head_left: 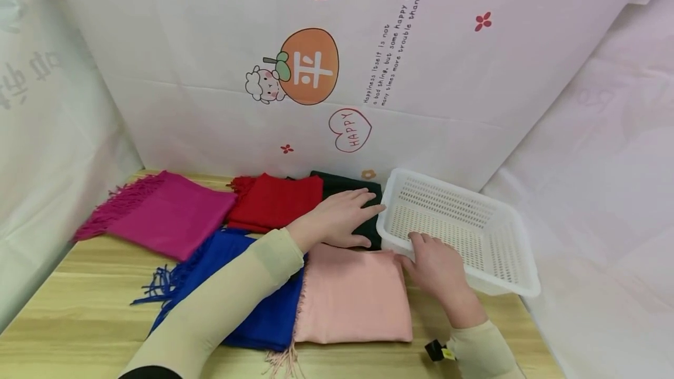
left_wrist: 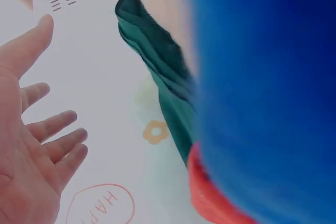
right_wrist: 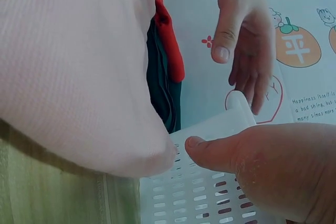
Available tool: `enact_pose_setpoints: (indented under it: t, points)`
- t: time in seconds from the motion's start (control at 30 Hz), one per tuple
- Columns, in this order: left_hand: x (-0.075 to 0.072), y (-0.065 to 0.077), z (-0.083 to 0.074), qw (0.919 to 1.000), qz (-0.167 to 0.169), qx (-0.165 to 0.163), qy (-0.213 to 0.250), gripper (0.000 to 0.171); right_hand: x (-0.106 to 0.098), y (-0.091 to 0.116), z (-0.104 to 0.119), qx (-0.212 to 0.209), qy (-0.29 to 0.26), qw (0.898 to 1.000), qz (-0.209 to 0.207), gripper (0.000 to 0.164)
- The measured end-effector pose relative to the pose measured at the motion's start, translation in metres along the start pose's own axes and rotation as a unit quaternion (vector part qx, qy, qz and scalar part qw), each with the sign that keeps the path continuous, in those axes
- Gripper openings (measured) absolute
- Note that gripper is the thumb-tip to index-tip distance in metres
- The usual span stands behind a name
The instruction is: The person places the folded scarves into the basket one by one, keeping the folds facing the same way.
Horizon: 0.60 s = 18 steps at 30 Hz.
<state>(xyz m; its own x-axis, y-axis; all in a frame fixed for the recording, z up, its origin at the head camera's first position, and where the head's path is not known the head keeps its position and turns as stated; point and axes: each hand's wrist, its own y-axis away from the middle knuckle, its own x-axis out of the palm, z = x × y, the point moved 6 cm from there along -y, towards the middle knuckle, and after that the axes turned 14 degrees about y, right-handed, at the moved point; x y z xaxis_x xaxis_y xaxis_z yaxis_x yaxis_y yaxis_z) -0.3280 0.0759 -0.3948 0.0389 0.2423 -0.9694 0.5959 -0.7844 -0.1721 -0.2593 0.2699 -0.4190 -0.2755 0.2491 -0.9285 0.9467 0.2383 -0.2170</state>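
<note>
My right hand [head_left: 437, 265] grips the near left rim of a white plastic basket [head_left: 457, 188], thumb outside and fingers over the inside. In the right wrist view its thumb [right_wrist: 215, 153] presses on the slotted wall. My left hand [head_left: 342, 218] is over a folded dark green scarf [head_left: 350, 183], fingers spread toward the basket's left rim. The left wrist view shows that hand [left_wrist: 37, 145] with its fingers extended and nothing held. A folded pink fringed scarf [head_left: 353, 297] lies between my hands and the table's front.
Left of the green scarf lie a folded red scarf [head_left: 276, 197] and a magenta one [head_left: 174, 215]. A blue scarf [head_left: 263, 314] lies beside the pink one, partly under my left arm. Behind the wooden table [head_left: 52, 309] stands a printed white backdrop [head_left: 421, 139].
</note>
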Motion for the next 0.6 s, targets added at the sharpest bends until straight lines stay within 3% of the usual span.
enact_pose_setpoints:
  t: [0.17, 0.6]
  points:
    - [-0.004, -0.006, -0.006, 0.9999, 0.008, 0.009, 0.003, 0.081, -0.002, 0.0, 0.0, -0.004, 0.002, 1.0, -0.012, 0.057]
    - [0.003, -0.024, -0.018, 0.9995, 0.013, 0.027, -0.004, 0.072, -0.003, -0.001, -0.002, 0.001, 0.002, 1.0, -0.028, 0.047]
